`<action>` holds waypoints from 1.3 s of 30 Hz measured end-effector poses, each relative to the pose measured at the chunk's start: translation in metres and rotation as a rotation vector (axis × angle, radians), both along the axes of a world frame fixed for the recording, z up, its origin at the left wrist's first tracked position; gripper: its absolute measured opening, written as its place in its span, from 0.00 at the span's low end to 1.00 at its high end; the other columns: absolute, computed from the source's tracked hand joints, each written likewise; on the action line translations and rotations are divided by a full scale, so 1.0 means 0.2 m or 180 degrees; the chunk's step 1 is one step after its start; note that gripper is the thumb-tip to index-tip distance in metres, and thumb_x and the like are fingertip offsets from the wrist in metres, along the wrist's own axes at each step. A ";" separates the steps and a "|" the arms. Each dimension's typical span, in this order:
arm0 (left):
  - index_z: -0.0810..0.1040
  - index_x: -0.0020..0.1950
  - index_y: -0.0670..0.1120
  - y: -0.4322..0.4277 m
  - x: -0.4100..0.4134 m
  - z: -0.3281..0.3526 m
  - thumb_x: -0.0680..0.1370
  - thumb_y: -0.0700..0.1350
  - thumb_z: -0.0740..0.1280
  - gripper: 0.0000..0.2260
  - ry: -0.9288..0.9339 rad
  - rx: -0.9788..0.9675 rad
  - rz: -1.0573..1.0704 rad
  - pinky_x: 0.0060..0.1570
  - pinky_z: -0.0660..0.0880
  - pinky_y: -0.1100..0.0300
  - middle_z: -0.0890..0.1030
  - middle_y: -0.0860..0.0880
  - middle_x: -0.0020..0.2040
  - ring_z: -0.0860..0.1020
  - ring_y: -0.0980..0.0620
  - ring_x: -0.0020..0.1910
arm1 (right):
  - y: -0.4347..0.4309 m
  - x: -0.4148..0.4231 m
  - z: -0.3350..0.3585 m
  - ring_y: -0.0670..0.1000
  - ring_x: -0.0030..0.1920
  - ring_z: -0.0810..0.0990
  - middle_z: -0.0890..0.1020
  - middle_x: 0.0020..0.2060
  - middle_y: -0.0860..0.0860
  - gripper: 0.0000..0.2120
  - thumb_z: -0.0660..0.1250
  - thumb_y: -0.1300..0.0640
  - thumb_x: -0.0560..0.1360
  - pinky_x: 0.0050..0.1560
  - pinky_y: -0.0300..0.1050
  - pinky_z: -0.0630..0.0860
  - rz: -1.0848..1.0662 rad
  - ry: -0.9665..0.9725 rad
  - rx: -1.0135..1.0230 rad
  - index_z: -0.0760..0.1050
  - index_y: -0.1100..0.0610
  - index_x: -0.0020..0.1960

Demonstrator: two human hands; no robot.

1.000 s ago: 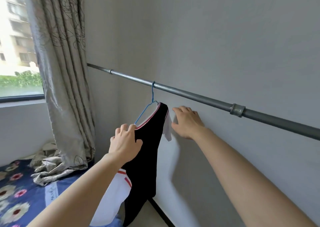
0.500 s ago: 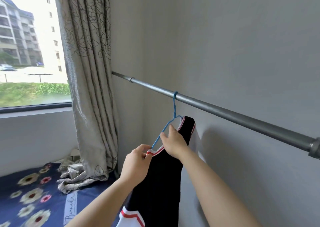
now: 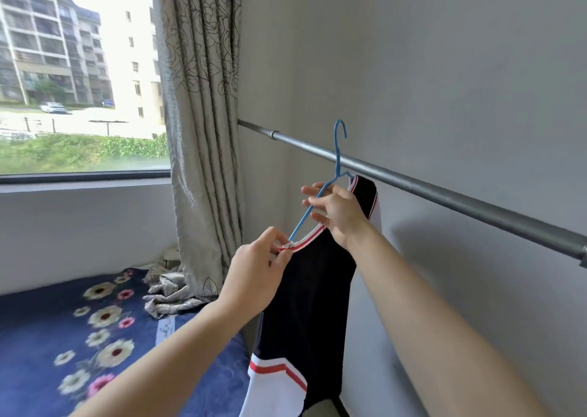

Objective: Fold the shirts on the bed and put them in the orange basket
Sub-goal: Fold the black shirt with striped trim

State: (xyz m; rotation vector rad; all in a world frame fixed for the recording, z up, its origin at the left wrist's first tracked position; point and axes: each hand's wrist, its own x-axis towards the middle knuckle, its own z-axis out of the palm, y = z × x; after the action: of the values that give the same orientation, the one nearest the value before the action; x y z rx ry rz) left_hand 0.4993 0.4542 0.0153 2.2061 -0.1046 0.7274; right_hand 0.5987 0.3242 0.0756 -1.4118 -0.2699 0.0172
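Note:
A black shirt (image 3: pixel 308 292) with a red-and-white striped collar and white sleeves hangs on a blue wire hanger (image 3: pixel 336 159). The hanger's hook is lifted clear above the grey metal rail (image 3: pixel 444 199). My right hand (image 3: pixel 340 213) grips the hanger's sloping arm near the collar. My left hand (image 3: pixel 257 273) pinches the collar edge at the hanger's lower end. The orange basket is out of view.
The bed (image 3: pixel 79 337) with a dark blue flowered cover lies at lower left. A grey patterned curtain (image 3: pixel 203 114) hangs beside the window (image 3: pixel 79 73), its end bunched on the bed. A grey wall stands close behind the rail.
The hanger's hook has come up off the rail. My right hand moved from the wall side of the shirt onto the hanger; my left hand shifted to pinch the collar.

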 end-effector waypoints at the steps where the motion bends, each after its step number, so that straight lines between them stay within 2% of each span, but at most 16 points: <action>1: 0.74 0.48 0.50 0.03 -0.06 -0.01 0.78 0.44 0.65 0.01 -0.0016 0.0042 -0.0034 0.34 0.70 0.68 0.79 0.56 0.37 0.75 0.56 0.31 | 0.03 -0.05 0.00 0.47 0.43 0.81 0.82 0.47 0.49 0.09 0.59 0.69 0.78 0.44 0.40 0.75 0.0031 -0.0089 -0.0149 0.70 0.57 0.54; 5: 0.72 0.47 0.49 0.20 -0.31 -0.06 0.80 0.43 0.63 0.02 -0.0033 -0.0046 -0.0103 0.32 0.70 0.66 0.79 0.51 0.39 0.74 0.52 0.32 | 0.18 -0.29 0.02 0.49 0.41 0.82 0.80 0.45 0.54 0.07 0.59 0.68 0.79 0.39 0.40 0.79 0.0071 -0.0330 -0.0424 0.69 0.61 0.55; 7: 0.70 0.47 0.49 0.33 -0.49 -0.05 0.80 0.43 0.62 0.03 -0.0148 -0.0143 -0.0064 0.30 0.68 0.66 0.78 0.49 0.38 0.70 0.53 0.30 | 0.30 -0.43 0.05 0.49 0.40 0.82 0.79 0.43 0.54 0.07 0.58 0.69 0.78 0.37 0.41 0.80 0.0123 -0.0398 -0.0270 0.68 0.61 0.55; 10: 0.69 0.47 0.49 0.55 -0.80 -0.02 0.80 0.41 0.62 0.04 -0.0443 -0.0118 0.0031 0.30 0.67 0.70 0.73 0.55 0.31 0.70 0.60 0.28 | 0.48 -0.65 0.13 0.50 0.39 0.82 0.78 0.42 0.56 0.07 0.59 0.70 0.77 0.37 0.43 0.81 0.0154 -0.0479 -0.0016 0.67 0.61 0.51; 13: 0.68 0.46 0.51 0.85 -1.16 -0.01 0.80 0.41 0.62 0.06 -0.0633 -0.0092 0.0182 0.26 0.64 0.70 0.70 0.56 0.26 0.68 0.57 0.26 | 0.70 -0.91 0.19 0.51 0.38 0.82 0.78 0.41 0.57 0.08 0.59 0.71 0.77 0.37 0.44 0.81 0.0070 -0.0420 0.0401 0.67 0.60 0.45; 16: 0.66 0.44 0.54 1.19 -1.49 -0.02 0.80 0.43 0.61 0.09 -0.0699 -0.0217 0.0359 0.25 0.62 0.67 0.70 0.55 0.27 0.63 0.55 0.24 | 0.96 -1.21 0.22 0.51 0.38 0.82 0.79 0.39 0.57 0.07 0.60 0.71 0.77 0.40 0.44 0.82 0.0073 -0.0258 0.0781 0.70 0.63 0.42; 17: 0.66 0.44 0.54 1.29 -1.58 -0.01 0.81 0.44 0.60 0.08 -0.0697 -0.0300 0.0399 0.26 0.64 0.62 0.70 0.52 0.27 0.62 0.55 0.24 | 1.06 -1.31 0.22 0.50 0.38 0.82 0.79 0.38 0.57 0.06 0.61 0.71 0.77 0.42 0.44 0.82 0.0108 -0.0201 0.0814 0.71 0.64 0.42; 19: 0.67 0.46 0.52 1.47 -1.75 0.03 0.81 0.46 0.61 0.05 -0.0710 -0.0767 0.0385 0.28 0.65 0.52 0.71 0.41 0.30 0.63 0.42 0.28 | 1.26 -1.50 0.23 0.50 0.37 0.82 0.80 0.37 0.57 0.05 0.61 0.70 0.77 0.43 0.44 0.82 0.0145 -0.0093 0.0901 0.73 0.65 0.42; 21: 0.68 0.46 0.52 1.71 -1.98 0.10 0.81 0.46 0.61 0.05 -0.0700 -0.1078 0.0477 0.29 0.65 0.50 0.71 0.32 0.34 0.64 0.43 0.28 | 1.53 -1.74 0.23 0.50 0.36 0.82 0.80 0.37 0.57 0.06 0.61 0.70 0.77 0.40 0.42 0.82 0.0220 0.0023 0.0991 0.73 0.66 0.42; 23: 0.67 0.44 0.53 1.87 -2.14 0.17 0.82 0.46 0.59 0.07 -0.0686 -0.1098 0.0639 0.28 0.65 0.56 0.73 0.35 0.34 0.67 0.46 0.28 | 1.72 -1.92 0.27 0.51 0.36 0.82 0.79 0.37 0.57 0.05 0.61 0.71 0.76 0.36 0.41 0.81 0.0381 0.0103 0.1134 0.73 0.66 0.42; 26: 0.68 0.46 0.54 2.12 -2.34 0.30 0.82 0.47 0.59 0.06 -0.0731 -0.1330 0.0839 0.33 0.73 0.59 0.79 0.44 0.39 0.76 0.51 0.34 | 1.97 -2.15 0.34 0.52 0.36 0.81 0.79 0.34 0.57 0.07 0.60 0.72 0.76 0.36 0.41 0.80 0.0796 0.0245 0.1342 0.73 0.66 0.41; 28: 0.70 0.46 0.53 2.25 -2.43 0.35 0.82 0.46 0.60 0.05 -0.0694 -0.1494 0.0961 0.37 0.75 0.63 0.78 0.49 0.40 0.77 0.54 0.39 | 2.11 -2.28 0.38 0.51 0.32 0.81 0.78 0.33 0.56 0.08 0.60 0.72 0.75 0.37 0.41 0.80 0.1047 0.0300 0.1382 0.73 0.66 0.40; 31: 0.73 0.46 0.51 2.41 -2.52 0.37 0.81 0.44 0.61 0.05 -0.0544 -0.1783 0.0921 0.43 0.73 0.62 0.77 0.51 0.40 0.76 0.54 0.41 | 2.29 -2.42 0.37 0.51 0.28 0.80 0.77 0.32 0.57 0.08 0.58 0.73 0.75 0.34 0.41 0.80 0.1338 0.0452 0.1424 0.72 0.66 0.41; 34: 0.74 0.42 0.49 2.51 -2.58 0.31 0.79 0.41 0.63 0.07 -0.0169 -0.1678 0.0797 0.47 0.69 0.61 0.76 0.50 0.38 0.74 0.52 0.43 | 2.38 -2.46 0.27 0.51 0.29 0.79 0.77 0.33 0.57 0.08 0.57 0.73 0.75 0.31 0.40 0.79 0.1467 0.0691 0.1023 0.70 0.64 0.41; 37: 0.78 0.43 0.47 2.62 -2.64 0.14 0.74 0.41 0.70 0.02 0.0656 -0.1142 0.0647 0.47 0.71 0.63 0.80 0.50 0.41 0.76 0.52 0.42 | 2.48 -2.48 0.06 0.50 0.31 0.76 0.77 0.34 0.57 0.08 0.56 0.69 0.75 0.29 0.39 0.79 0.1341 0.0874 -0.0041 0.68 0.62 0.38; 39: 0.80 0.46 0.47 2.68 -2.66 -0.03 0.71 0.40 0.73 0.06 0.1238 -0.0883 0.0557 0.42 0.70 0.68 0.82 0.50 0.42 0.78 0.53 0.41 | 2.54 -2.46 -0.11 0.49 0.28 0.74 0.77 0.33 0.56 0.08 0.57 0.68 0.74 0.24 0.36 0.75 0.1246 0.1008 -0.0715 0.68 0.62 0.37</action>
State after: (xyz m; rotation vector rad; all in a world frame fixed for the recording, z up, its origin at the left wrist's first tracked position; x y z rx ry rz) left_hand -0.0331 0.9907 0.0100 2.0607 0.3678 0.3658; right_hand 0.1067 0.8322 0.0539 -1.5339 -0.2825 0.6036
